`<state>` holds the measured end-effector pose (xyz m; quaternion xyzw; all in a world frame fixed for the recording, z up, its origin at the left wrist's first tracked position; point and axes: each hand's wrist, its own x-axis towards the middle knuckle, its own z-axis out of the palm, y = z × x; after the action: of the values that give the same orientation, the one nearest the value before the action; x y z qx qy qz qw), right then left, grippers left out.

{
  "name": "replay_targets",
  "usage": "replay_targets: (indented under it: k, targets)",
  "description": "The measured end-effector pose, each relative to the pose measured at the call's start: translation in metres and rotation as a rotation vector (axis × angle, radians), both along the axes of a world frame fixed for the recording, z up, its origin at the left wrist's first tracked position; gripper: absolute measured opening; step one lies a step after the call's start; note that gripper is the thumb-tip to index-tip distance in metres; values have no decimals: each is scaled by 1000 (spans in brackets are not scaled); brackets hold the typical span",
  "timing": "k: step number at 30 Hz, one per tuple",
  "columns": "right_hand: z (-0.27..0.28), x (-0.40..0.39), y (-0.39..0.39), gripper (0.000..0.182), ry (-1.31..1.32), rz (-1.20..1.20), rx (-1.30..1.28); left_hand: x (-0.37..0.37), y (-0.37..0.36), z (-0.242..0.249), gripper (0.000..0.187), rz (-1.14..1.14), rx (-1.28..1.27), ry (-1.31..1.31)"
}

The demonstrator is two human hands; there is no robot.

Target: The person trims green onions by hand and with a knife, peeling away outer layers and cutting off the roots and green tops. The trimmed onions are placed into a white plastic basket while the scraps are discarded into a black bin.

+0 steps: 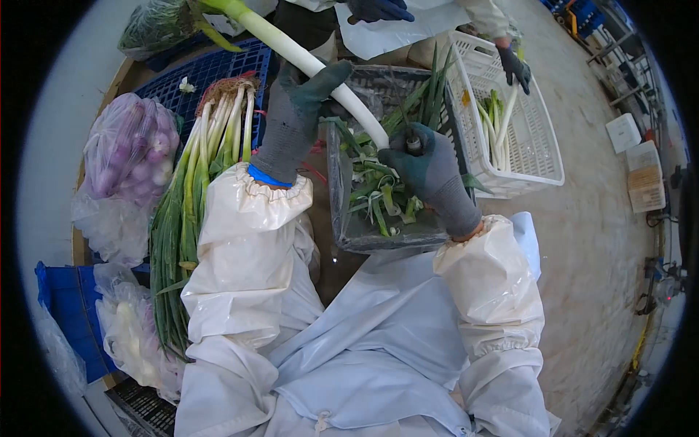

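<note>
A long leek (298, 58) slants across the top middle, green end up at the left and white root end down at the right. My left hand (295, 109), in a grey-green glove, is closed around its white stalk. My right hand (429, 160), gloved alike, is closed at the root end, with a short dark handle (413, 140) showing at the thumb. What that handle belongs to is hidden. Below lies a dark crate (341, 211) lined with plastic, holding green leaf trimmings (386, 200). Left of my left hand lies a bundle of leeks (211, 138), roots toward the top.
A white basket (550, 164) with several leeks stands right of the crate; a co-worker's gloved hand (515, 69) reaches into it. Another co-worker's glove (378, 9) shows at the top. Bagged purple onions (131, 146) and a blue pallet (247, 62) are at left.
</note>
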<state>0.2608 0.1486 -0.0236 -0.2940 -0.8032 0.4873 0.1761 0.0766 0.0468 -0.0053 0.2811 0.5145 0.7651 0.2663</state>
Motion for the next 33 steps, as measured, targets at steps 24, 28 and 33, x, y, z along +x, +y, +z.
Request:
replay_targets:
  k: [24, 28, 33]
  targets:
    - [0, -1, -2, 19, 66, 13, 43, 4, 1, 3, 34, 59, -22, 27]
    - [19, 6, -1, 21, 71, 2, -167, 2, -2, 7, 33, 55, 15, -16]
    - [7, 8, 17, 28, 178, -48, 15, -6, 0, -1, 30, 96, 42, -58]
